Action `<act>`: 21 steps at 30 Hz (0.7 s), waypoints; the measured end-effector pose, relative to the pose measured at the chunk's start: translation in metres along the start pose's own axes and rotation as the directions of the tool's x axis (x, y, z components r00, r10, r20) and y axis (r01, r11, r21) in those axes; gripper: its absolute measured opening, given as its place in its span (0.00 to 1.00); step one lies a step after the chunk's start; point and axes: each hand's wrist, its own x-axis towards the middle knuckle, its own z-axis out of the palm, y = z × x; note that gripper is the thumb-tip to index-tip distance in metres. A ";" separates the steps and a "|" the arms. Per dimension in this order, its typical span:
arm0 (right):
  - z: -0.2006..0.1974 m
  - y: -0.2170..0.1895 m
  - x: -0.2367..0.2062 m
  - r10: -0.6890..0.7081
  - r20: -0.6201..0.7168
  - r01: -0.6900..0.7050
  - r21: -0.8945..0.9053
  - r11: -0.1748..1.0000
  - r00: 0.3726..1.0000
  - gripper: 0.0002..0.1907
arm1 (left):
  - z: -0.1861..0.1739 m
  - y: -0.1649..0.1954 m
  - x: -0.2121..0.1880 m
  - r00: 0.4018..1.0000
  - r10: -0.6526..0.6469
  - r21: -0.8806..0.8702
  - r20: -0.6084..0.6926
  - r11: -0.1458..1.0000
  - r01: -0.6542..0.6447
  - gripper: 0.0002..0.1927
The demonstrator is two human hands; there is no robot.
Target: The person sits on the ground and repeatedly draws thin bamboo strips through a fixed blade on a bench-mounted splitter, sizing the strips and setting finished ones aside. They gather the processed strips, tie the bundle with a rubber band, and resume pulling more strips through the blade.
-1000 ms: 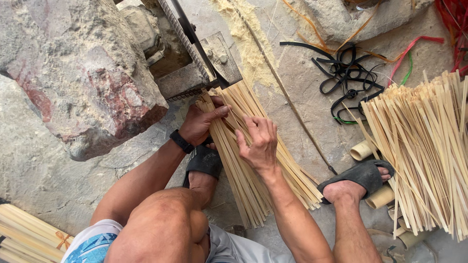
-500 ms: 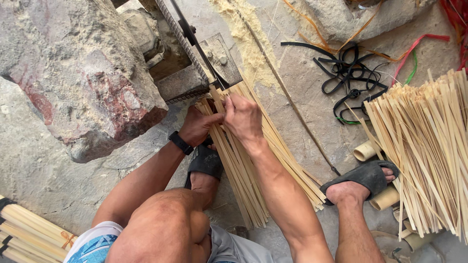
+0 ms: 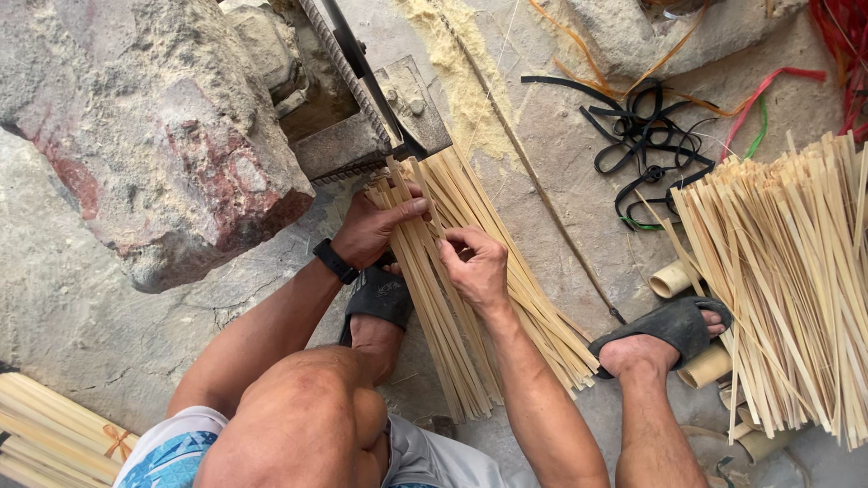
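A flat stack of thin pale bamboo strips (image 3: 506, 298) lies on the ground between my feet, its far end against a metal machine block (image 3: 375, 136) with a dark blade. My left hand (image 3: 371, 226), with a black wristband, presses down on the strips' upper left part. My right hand (image 3: 475, 262) rests on the stack's middle, fingertips pinching one strip. Both feet wear dark sandals.
A large rough rock (image 3: 154, 136) stands at the left. A big fanned pile of bamboo strips (image 3: 787, 289) lies at the right, with short bamboo tube pieces (image 3: 674, 278) beside it. Black straps (image 3: 642, 136) and sawdust (image 3: 461, 72) lie farther off. A tied bundle (image 3: 54, 434) sits lower left.
My right hand went up to the strips' far end near the machine, then drew back down to the middle of the stack. The left hand stayed pressed on the strips.
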 end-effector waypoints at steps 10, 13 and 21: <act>-0.007 0.008 0.005 -0.265 -0.020 0.262 -0.112 0.959 0.964 0.08 | -0.006 -0.006 0.002 1.000 0.003 -0.100 0.014 0.995 -0.002 0.15; -0.004 0.009 0.009 -0.117 0.079 0.125 -0.106 0.986 0.990 0.08 | -0.006 -0.004 0.000 1.000 -0.008 -0.139 0.026 0.990 0.012 0.16; 0.008 0.009 0.023 -0.354 -0.126 0.311 -0.276 0.910 0.927 0.05 | -0.007 -0.008 0.003 0.993 -0.113 -0.102 -0.047 0.989 0.108 0.17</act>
